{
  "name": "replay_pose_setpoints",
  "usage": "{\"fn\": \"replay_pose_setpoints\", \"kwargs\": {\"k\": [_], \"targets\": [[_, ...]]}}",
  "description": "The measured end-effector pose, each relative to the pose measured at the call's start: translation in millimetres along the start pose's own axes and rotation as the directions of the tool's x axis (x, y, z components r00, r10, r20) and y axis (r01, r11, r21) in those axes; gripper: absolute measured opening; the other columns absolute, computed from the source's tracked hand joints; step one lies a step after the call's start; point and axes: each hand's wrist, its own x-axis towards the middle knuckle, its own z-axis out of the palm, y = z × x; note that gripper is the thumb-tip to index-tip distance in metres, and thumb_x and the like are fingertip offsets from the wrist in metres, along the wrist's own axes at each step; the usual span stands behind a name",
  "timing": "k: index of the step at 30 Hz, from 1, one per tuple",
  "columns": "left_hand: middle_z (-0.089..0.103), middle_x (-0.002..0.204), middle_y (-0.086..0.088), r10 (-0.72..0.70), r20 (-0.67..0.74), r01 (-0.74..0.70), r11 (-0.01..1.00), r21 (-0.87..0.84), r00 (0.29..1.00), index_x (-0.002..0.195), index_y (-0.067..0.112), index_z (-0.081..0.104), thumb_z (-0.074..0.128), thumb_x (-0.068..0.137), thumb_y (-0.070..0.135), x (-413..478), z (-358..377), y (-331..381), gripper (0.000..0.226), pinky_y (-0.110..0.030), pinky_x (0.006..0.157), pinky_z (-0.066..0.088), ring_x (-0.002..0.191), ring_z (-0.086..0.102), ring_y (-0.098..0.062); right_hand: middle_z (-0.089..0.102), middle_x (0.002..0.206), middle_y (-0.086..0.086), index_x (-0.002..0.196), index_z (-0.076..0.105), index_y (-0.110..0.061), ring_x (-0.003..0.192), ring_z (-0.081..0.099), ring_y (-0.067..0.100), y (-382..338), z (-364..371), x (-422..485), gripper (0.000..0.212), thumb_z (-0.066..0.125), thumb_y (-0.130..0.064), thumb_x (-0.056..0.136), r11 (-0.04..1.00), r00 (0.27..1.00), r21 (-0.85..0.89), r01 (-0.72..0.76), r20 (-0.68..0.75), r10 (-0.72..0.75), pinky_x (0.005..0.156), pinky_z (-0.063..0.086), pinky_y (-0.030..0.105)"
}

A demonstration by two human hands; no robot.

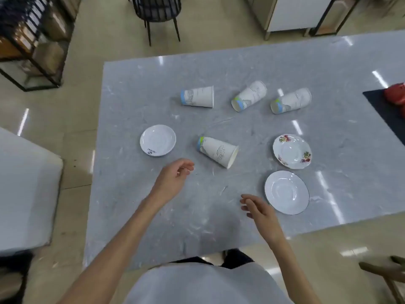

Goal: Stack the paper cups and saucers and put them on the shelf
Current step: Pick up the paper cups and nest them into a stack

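Note:
Several white paper cups lie on their sides on the grey marble table (219, 227). One cup (217, 151) lies near the middle, three more along the back: left cup (198, 96), middle cup (249, 95), right cup (291, 100). A plain white saucer (157, 140) sits at the left, a flowered saucer (292, 151) at the right, and a dark-rimmed saucer (286, 192) in front of it. My left hand (173, 177) hovers empty, fingers loosely apart, just left of the near cup. My right hand (260, 213) is empty too, beside the dark-rimmed saucer.
A black metal shelf (32, 42) with boxes stands on the floor at the far left. A black chair (158, 12) is behind the table. A dark mat (385, 110) with a red object (395, 95) lies at the table's right edge. A white surface (24, 189) is at my left.

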Motion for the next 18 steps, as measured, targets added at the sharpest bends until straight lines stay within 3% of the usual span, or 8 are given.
{"fn": "replay_pose_setpoints", "kwargs": {"k": [3,6,9,13,16,18], "targets": [[0.075,0.104,0.000,0.055,-0.099,-0.034,0.979,0.199,0.994,0.109,0.013,0.069,0.045,0.093,-0.001,33.7,9.7,14.4,0.032,-0.032,0.088,0.053,0.099,0.070,-0.019,0.075,0.101,-0.002,0.113,0.070,-0.016,0.088,0.070,0.011,-29.4,-14.8,53.5,0.022,0.051,-0.013,0.101,0.996,0.997,-0.056,0.062,0.055,-0.059,0.082,0.053,0.028],[0.071,0.114,0.000,0.142,-0.072,-0.108,0.929,0.353,0.987,0.119,0.015,0.068,0.049,0.095,0.004,62.3,15.8,27.0,0.032,-0.030,0.089,0.048,0.107,0.065,-0.021,0.073,0.100,0.002,0.113,0.070,-0.012,0.088,0.069,0.017,-63.4,-26.1,110.8,0.023,0.051,-0.008,0.101,0.978,0.982,-0.134,0.157,0.125,-0.140,0.081,0.053,0.029],[0.061,0.130,-0.004,0.186,-0.017,-0.150,0.841,0.519,0.982,0.133,0.016,0.059,0.054,0.091,0.005,81.6,21.6,27.3,0.043,-0.034,0.096,0.043,0.119,0.055,-0.026,0.073,0.110,0.006,0.120,0.068,-0.010,0.101,0.067,0.022,-90.1,-36.0,168.5,0.025,0.051,-0.013,0.102,0.932,0.964,-0.272,0.239,0.179,-0.195,0.096,0.053,0.039],[0.042,0.152,-0.006,0.184,0.084,-0.196,0.755,0.625,0.979,0.145,0.016,0.045,0.068,0.085,0.014,95.6,35.9,18.5,0.064,-0.035,0.114,0.031,0.141,0.037,-0.026,0.063,0.135,0.001,0.130,0.064,-0.015,0.119,0.057,0.014,-109.0,-29.8,217.2,0.042,0.050,-0.042,0.100,0.881,0.917,-0.432,0.191,0.400,-0.003,0.110,0.043,0.038],[0.025,0.162,-0.008,0.175,0.195,-0.262,0.663,0.701,0.965,0.153,0.016,0.032,0.070,0.086,0.020,109.1,47.3,5.6,0.077,-0.036,0.123,0.019,0.152,0.019,-0.026,0.063,0.135,0.010,0.123,0.066,-0.018,0.122,0.059,0.024,-102.1,-20.3,225.6,0.047,0.044,-0.053,0.099,0.908,0.861,-0.417,0.049,0.479,0.173,0.101,0.045,0.036],[0.019,0.164,-0.006,0.181,0.276,-0.328,0.605,0.726,0.944,0.155,0.017,0.026,0.066,0.089,0.022,116.9,53.4,-0.6,0.078,-0.037,0.124,0.015,0.154,0.013,-0.024,0.067,0.125,0.010,0.110,0.069,-0.022,0.108,0.064,0.020,-93.4,-16.6,221.0,0.042,0.043,-0.053,0.099,0.938,0.856,-0.342,-0.058,0.467,0.223,0.091,0.049,0.030]]}}
